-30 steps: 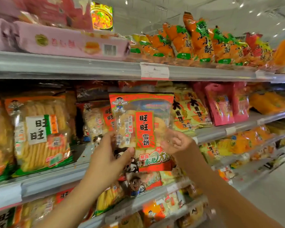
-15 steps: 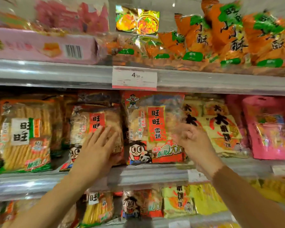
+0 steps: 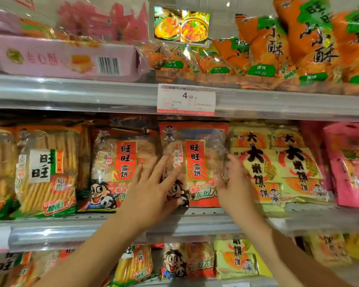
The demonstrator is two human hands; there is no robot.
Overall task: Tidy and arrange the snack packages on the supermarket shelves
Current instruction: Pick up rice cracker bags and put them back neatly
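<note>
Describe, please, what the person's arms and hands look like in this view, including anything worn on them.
Both forearms are bare as far as the frame shows: no sleeves, watch or bracelets. The left hand wears no gloves or rings. The right hand is gloveless too; a small glint at one finger might be a ring, but blur prevents certainty.

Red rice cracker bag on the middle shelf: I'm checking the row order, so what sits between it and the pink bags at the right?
In the head view, yellow cracker packs fill the stretch between the red rice cracker bag and the pink bags.
</note>
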